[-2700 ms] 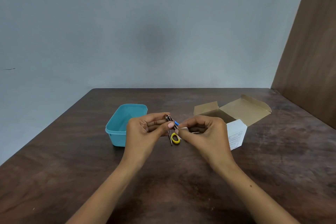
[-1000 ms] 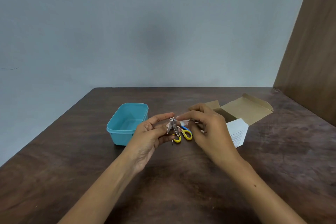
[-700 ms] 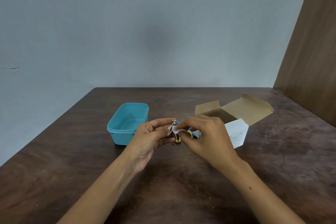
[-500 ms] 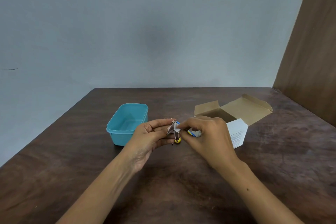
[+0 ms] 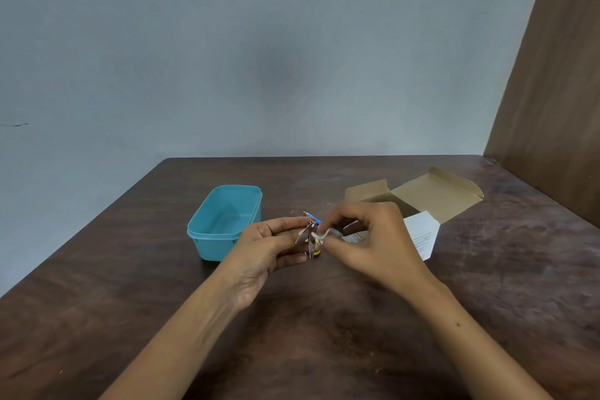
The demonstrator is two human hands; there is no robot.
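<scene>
Gripping the small metal bundle [image 5: 308, 239] in my left hand [image 5: 266, 247], I'm pinching its white paper strip [image 5: 323, 234] with my right hand [image 5: 373, 243], seemingly mid-unwrap, nothing in the teal tub [image 5: 207, 247] yet.

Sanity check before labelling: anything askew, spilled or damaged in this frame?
Nothing spilled or damaged. The cardboard box sits skewed to the table edge, flaps open; the teal container stands upright, lidless. The left hand grips a small tool bundle while the right hand pinches a white strip on it, blurred.
</scene>
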